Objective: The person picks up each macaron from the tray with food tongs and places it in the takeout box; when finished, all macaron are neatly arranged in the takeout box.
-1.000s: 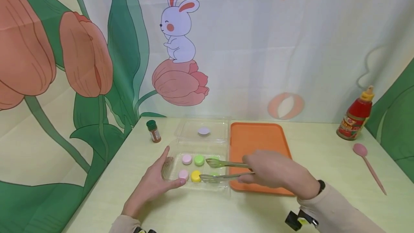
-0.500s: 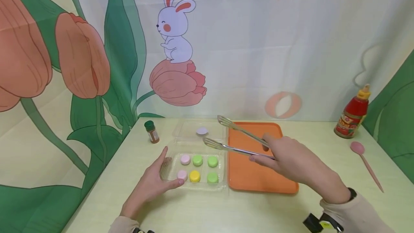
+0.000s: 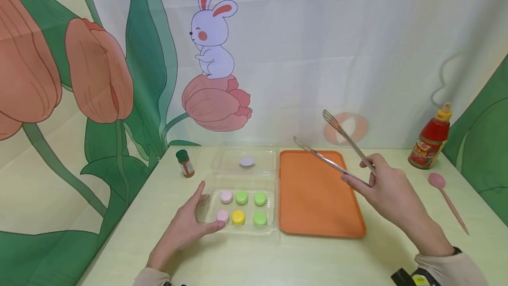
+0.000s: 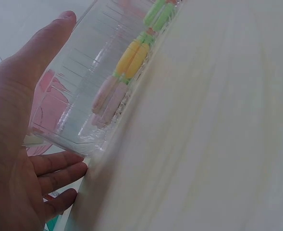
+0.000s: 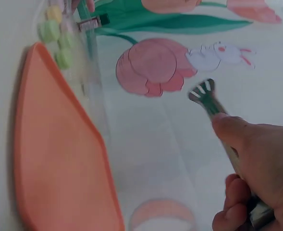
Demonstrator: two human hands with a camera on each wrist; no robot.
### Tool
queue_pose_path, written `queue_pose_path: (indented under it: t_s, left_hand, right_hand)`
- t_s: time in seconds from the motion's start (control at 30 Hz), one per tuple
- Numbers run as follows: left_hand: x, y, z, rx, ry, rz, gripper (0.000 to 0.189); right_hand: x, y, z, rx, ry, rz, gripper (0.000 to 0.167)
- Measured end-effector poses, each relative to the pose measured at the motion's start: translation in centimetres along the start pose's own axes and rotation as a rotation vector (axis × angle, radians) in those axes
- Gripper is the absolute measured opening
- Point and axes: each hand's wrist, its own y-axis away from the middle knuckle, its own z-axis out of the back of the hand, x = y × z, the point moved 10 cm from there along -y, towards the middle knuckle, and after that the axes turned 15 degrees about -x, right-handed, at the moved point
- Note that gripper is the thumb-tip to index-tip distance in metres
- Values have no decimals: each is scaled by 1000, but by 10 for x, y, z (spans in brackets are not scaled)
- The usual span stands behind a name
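In the head view, my left hand [image 3: 186, 224] rests at the left end of a clear plastic container [image 3: 271, 228], thumb at its front side and fingers at its end. Inside sit macarons in two rows: pink macarons [image 3: 226, 197], green macarons [image 3: 260, 198] and a yellow macaron [image 3: 238, 217]. The left wrist view shows the fingers extended against the container wall [image 4: 76, 91]. My right hand [image 3: 397, 193] grips metal tongs [image 3: 349, 142], raised over the far right of the orange tray [image 3: 321, 197]. The tongs' arms are spread, with nothing between them.
The container's hinged lid [image 3: 226, 160] lies back with a small white oval [image 3: 247, 161] on it. A green-capped spice jar [image 3: 184, 163] stands at left. To the right are a red sauce bottle [image 3: 430, 138] and a pink spoon [image 3: 446, 200]. A printed curtain [image 3: 285, 56] hangs behind.
My right hand has lifted the tongs from over the macarons and carried them up and right, past the tray. The left hand stays at the container.
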Motion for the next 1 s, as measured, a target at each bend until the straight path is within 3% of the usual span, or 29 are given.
queue_pose_path:
  t_s: [0.13,0.27,0.43,0.6,0.8,1.0]
  left_hand:
    - [1,1,0,-2,0,3,138]
    - [2,1,1,-6,0,6,138]
    - [4,1,0,-6,2,14,138]
    - [3,2,0,-2,3,13,138]
    - [1,2,0,-5,1,3,138]
    - [1,1,0,-3,-1,-9,137]
  right_hand:
    - [-30,2,6,-111,12,-69,76]
    - [-63,10,2,-158,-8,-170,80]
    - [-105,22,-12,-167,6,-283,80]
    - [-135,36,-25,-201,65,-331,74]
    - [-158,47,-35,-217,139,-377,73]
    - [-174,51,-40,-151,215,-438,77]
